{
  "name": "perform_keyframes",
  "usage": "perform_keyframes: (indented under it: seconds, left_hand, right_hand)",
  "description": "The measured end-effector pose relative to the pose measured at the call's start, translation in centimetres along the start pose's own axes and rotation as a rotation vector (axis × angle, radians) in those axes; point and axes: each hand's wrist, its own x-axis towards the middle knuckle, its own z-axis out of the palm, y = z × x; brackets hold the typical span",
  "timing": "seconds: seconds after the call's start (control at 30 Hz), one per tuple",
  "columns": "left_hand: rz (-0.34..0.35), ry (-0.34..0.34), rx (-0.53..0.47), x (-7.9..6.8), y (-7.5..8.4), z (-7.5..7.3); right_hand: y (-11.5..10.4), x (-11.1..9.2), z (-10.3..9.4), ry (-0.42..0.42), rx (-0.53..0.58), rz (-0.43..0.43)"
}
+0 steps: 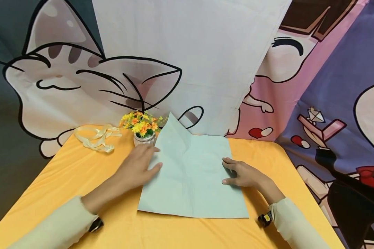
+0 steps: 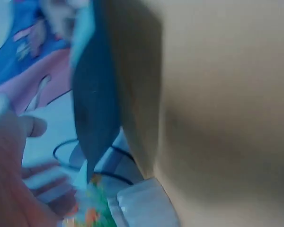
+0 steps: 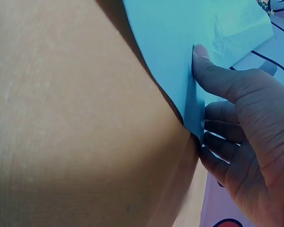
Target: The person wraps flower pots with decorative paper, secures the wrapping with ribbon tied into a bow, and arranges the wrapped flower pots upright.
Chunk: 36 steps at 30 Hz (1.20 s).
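A large pale-blue sheet of paper lies on the yellow-covered table, its far left corner raised into a point. My left hand is at the sheet's left side, thumb and fingers spread apart. The left wrist view shows that hand blurred beside the raised paper edge, with nothing gripped. At the opposite side, my right hand touches the right edge with thumb and fingers apart. In the right wrist view its thumb and fingertips lie along the slightly lifted edge.
Just behind my left hand stands a white pot of yellow and orange flowers. A cream ribbon lies loosely looped at the back left. Cartoon-printed cloth hangs behind the table.
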Motion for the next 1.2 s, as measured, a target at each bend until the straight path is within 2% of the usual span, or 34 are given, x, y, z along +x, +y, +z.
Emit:
perform_keyframes:
  seconds: [0.07,0.1,0.13,0.17,0.27,0.4,0.5,0.6,0.8,1.0,1.2]
  left_hand:
    - [0.207,0.005,0.128,1.6,0.1,1.4]
    - [0.272,-0.021,0.174,2.3,0.2,2.1]
    - [0.31,-0.06,0.201,3.0,0.2,2.7]
    - [0.32,-0.103,0.216,3.5,0.2,3.2]
    - [0.263,-0.214,0.241,4.8,0.0,4.7]
    - [0.197,-0.309,0.209,5.4,-0.1,6.0]
    - [0.19,-0.361,0.158,5.4,-0.2,6.9]
    - [0.198,-0.378,0.107,5.4,-0.4,7.8]
    - [0.182,-0.471,0.103,5.2,0.2,8.0]
    - [0.184,-0.472,0.132,5.1,0.3,8.1]
    - [0.151,-0.472,0.063,5.1,0.5,8.0]
  right_hand:
    - [0.0,0.0,-0.1,-0.002,-0.005,0.0]
    - [0.0,0.0,-0.1,-0.002,-0.005,-0.002]
    - [0.0,0.0,-0.1,-0.003,-0.007,-0.004]
    - [-0.1,-0.1,-0.1,-0.003,-0.008,-0.006]
    - [0.1,-0.1,-0.1,-0.005,-0.01,-0.01]
    - [0.7,-0.4,-0.2,0.002,-0.012,-0.021]
    - [1.2,-0.9,-0.4,0.014,-0.009,-0.023]
    - [1.7,-1.5,-0.6,0.02,-0.004,-0.011]
    - [2.2,-2.5,-0.8,0.023,-0.026,-0.004]
    - [1.9,-3.2,-1.2,0.017,-0.028,-0.003]
    - [1.9,-3.3,-1.4,0.003,-0.032,-0.017]
